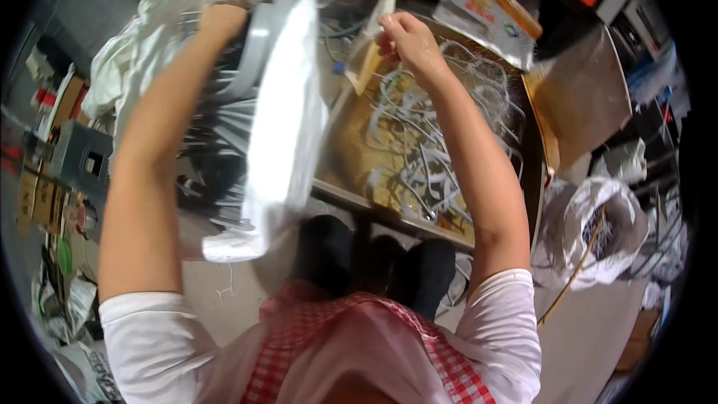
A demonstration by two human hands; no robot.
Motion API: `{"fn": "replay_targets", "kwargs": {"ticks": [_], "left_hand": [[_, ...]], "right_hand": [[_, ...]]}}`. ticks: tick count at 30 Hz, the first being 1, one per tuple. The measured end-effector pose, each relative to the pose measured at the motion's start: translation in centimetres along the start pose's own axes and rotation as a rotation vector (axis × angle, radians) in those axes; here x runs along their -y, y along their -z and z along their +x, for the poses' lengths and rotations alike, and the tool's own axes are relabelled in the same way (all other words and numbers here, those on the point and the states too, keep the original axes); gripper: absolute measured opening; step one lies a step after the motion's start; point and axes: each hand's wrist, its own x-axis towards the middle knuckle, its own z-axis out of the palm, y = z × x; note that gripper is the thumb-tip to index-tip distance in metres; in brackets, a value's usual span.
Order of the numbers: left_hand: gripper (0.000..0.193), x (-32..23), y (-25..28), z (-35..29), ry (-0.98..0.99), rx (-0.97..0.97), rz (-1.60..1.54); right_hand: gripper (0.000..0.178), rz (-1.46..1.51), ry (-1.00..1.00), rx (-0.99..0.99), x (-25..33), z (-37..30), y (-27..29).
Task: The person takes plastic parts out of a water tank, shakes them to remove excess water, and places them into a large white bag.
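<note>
A white woven sack (280, 116) gapes at the left, with grey plastic strips (238, 131) and dark space inside. My left hand (223, 21) is at the far part of its mouth, closed beside a broad grey strip; its fingers are blurred, and what they grip does not show. My right hand (410, 39), wet-looking, hovers over the far left corner of a large open box (393, 221). Its fingers are curled together near a tan flap (364, 60); anything in them is hidden. In the box, a tangle of grey plastic strips (430, 172) lies on a yellow-brown bottom.
A cardboard flap (580, 97) sticks out at the box's right. Beyond that stands a white sack of thin scraps (609, 228) with a thin stick (572, 284) leaning from it. A silvery carton (486, 22) sits behind. Grey crates (78, 157) and clutter line the left.
</note>
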Motion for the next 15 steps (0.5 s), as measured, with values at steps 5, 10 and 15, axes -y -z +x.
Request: {"fn": "replay_targets", "kwargs": {"ticks": [5, 10, 15], "left_hand": [[0.043, 2.6, 1.0, -1.8, -0.272, -0.254, -0.341], [0.040, -0.1, 14.6, -16.2, -0.197, -0.244, -0.524], [0.021, -16.0, 16.7, -27.0, -0.693, 0.063, -1.204]], "right_hand": [[0.022, -0.341, -0.211, -0.091, -12.0, -5.9, 12.5], [0.013, -0.391, -0.545, 0.122, -23.7, -13.9, 15.0], [0.009, -0.426, -0.608, 0.320, -29.8, -20.9, 16.4]]}}
